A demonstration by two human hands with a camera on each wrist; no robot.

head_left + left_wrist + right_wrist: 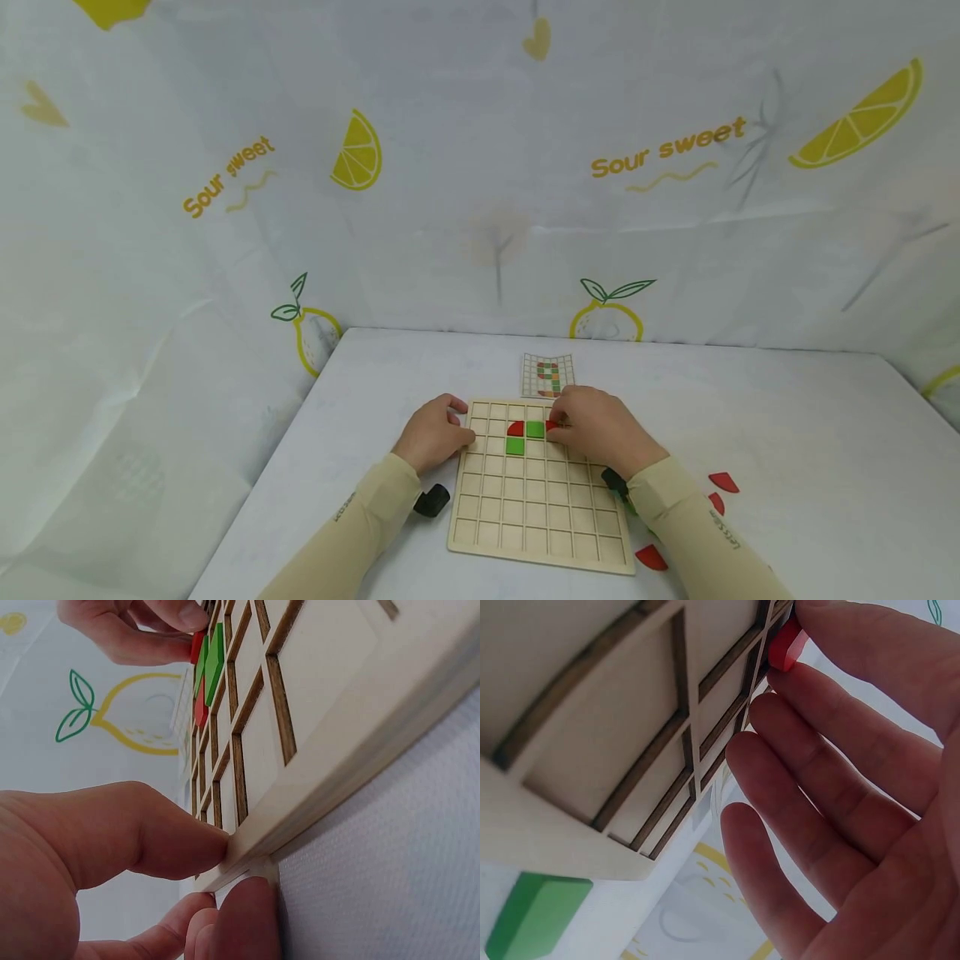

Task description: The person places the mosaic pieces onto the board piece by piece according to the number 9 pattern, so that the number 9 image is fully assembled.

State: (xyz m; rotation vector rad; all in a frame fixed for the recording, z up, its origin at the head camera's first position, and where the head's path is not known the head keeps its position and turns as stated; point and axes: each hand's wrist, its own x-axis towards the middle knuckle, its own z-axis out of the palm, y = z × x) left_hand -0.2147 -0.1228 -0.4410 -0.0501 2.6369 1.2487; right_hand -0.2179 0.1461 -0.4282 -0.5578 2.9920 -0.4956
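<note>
Head view: a pale wooden grid board (pixel 536 517) is lying flat on the white table (pixel 787 433), the left hand (pixel 433 435) steadying its left edge. Left wrist: thumb and fingers (pixel 161 844) are pinching that edge. Right wrist: the right hand (pixel 870 780) is nipping a glossy red piece (pixel 786 646) over a cell, other fingers spread

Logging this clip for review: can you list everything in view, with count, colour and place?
wooden grid board: 1, pale wood, table centre
green squares: 2 on the board's upper rows; another green piece shows off the board's edge in the right wrist view
red quarter piece: 1, on board left of the green squares
red piece in fingers: 1, at the board
loose red pieces: 3, table right of board
pattern card: 1, white, behind board
table: 1, white
lemon-print cloth: backdrop
left hand: pinches the board's left edge
right hand: pinches the red piece
</note>
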